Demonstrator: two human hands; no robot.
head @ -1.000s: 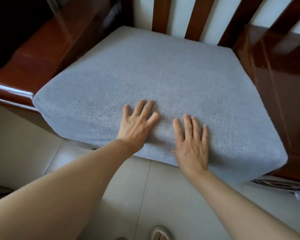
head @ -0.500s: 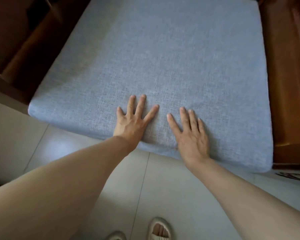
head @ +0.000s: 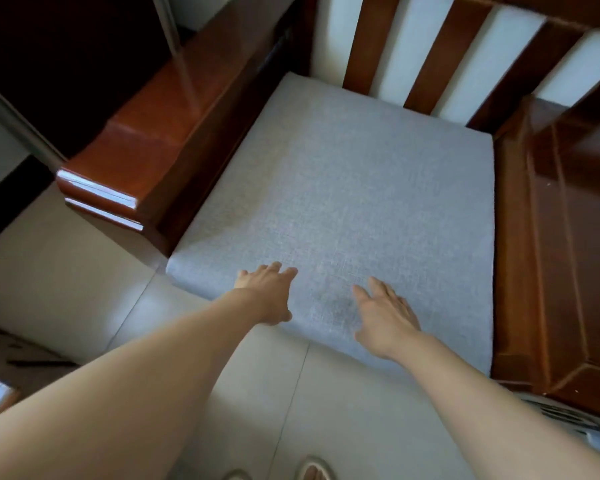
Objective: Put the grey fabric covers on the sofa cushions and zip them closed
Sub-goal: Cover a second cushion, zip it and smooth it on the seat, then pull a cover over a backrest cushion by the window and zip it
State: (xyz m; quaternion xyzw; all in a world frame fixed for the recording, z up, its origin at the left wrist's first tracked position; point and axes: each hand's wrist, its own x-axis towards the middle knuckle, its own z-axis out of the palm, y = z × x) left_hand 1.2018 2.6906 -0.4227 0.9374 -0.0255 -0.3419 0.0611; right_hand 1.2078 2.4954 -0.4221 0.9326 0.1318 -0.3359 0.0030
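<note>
since the grey covered cushion (head: 354, 202) is lying flat in the seat well of the wooden sofa, it is looking already dressed: the fabric is running smooth across the top and down the front edge, and no zip is showing from this angle, so i am judging the closure to be sitting on a hidden side or at the back. the cushion is filling the space between the left armrest (head: 160, 140) and the right armrest (head: 561, 237), with its back edge tucking under the slatted backrest (head: 371, 46), which is probably why it is sitting so square.

both hands are working at the front edge. the left hand (head: 267, 292) is reaching over the near left part of the cushion with fingers stretched out and grasping nothing; whether the palm is pressing the fabric or hovering just above it is hard to tell. the right hand (head: 385, 313) is lying beside it, fingers straight and spread, also holding nothing, seemingly resting on the cover. this placement is suiting a last pat or push to seat the cushion home.

below the edge the pale tiled floor (head: 84, 271) is showing, and a sandalled foot (head: 314, 471) is peeking in at the bottom.
</note>
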